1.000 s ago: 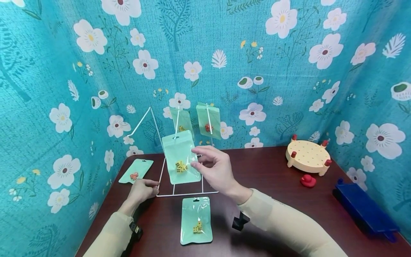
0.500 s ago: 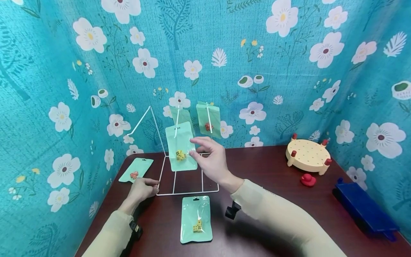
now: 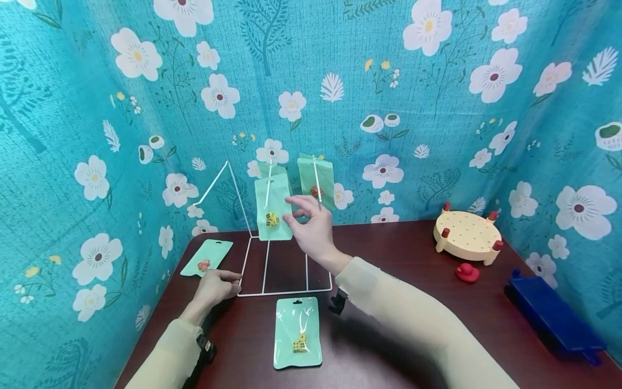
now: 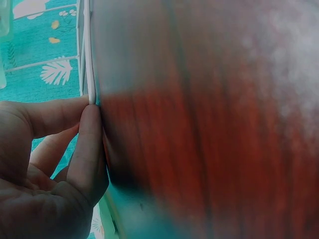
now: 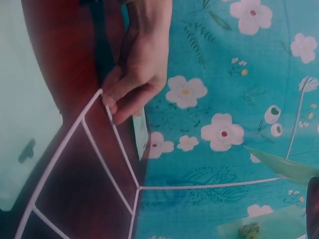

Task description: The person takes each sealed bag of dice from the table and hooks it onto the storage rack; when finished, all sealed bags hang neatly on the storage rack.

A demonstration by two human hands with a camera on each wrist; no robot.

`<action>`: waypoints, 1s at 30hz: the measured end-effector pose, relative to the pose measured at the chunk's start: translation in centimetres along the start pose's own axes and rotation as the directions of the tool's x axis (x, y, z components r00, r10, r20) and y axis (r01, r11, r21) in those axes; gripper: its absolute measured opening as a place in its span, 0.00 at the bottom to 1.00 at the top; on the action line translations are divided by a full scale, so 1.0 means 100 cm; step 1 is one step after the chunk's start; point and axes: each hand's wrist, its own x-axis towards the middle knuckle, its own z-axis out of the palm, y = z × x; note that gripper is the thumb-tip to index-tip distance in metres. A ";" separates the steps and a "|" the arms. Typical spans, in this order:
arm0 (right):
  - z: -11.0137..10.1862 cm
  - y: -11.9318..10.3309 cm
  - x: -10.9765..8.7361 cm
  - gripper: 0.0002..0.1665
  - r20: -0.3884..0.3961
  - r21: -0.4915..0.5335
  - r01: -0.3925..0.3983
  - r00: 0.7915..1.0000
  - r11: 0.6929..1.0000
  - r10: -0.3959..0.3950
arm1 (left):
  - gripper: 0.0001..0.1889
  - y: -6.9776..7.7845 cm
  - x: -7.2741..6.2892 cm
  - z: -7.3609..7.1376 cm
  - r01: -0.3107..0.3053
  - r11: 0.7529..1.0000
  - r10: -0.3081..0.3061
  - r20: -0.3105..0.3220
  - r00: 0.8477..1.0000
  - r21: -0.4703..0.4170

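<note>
A white wire display rack (image 3: 284, 294) stands on the table, its prongs reaching forward. At its front left corner my left hand (image 3: 214, 289) pinches the base wire (image 4: 89, 59) between thumb and fingers. My right hand (image 3: 313, 229) pinches the right edge of a mint-green pouch (image 3: 274, 194) with yellow dice. The middle prong passes through the hole at this pouch's top, and the pouch hangs upright. Another green pouch behind it on that prong is mostly hidden. On the right prong hangs a pouch with red dice (image 3: 311, 173). The left prong (image 3: 211, 183) is bare.
A pouch with yellow dice (image 3: 286, 324) lies in front of the rack; one with red dice (image 3: 214, 251) lies left of it. At the right are a cream round stand (image 3: 466, 235) with red-tipped legs, a red duck (image 3: 467, 273) and a blue tray (image 3: 554, 313). Floral curtains surround the table.
My right hand has slid the pouch with yellow dice back along the middle prong, away from me, toward the pouch behind it. My left hand has stayed on the rack's corner.
</note>
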 end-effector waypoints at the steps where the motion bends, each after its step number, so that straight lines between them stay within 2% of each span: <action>1: 0.001 0.002 0.002 0.22 -0.003 -0.015 0.000 1.000 1.000 0.000 | 0.18 0.000 0.000 0.000 0.001 1.000 -0.001 -0.001 1.000 -0.002; 7: 0.008 0.010 0.013 0.21 -0.022 -0.093 0.001 1.000 0.996 -0.003 | 0.18 0.001 0.001 -0.001 0.001 1.000 -0.001 -0.009 1.000 -0.005; 17: 0.019 0.025 0.026 0.21 -0.065 -0.154 0.004 0.998 0.988 -0.014 | 0.18 0.001 -0.002 0.001 -0.001 0.999 0.001 -0.004 1.000 -0.041; 23: 0.019 0.034 0.028 0.21 -0.035 -0.177 0.022 0.999 0.984 -0.029 | 0.18 0.002 -0.002 0.003 -0.003 0.999 0.003 -0.002 1.000 -0.051; 30: 0.014 0.033 0.026 0.24 0.023 -0.181 0.045 0.999 0.983 -0.041 | 0.18 0.003 -0.002 0.001 -0.010 0.999 0.010 -0.007 1.000 -0.031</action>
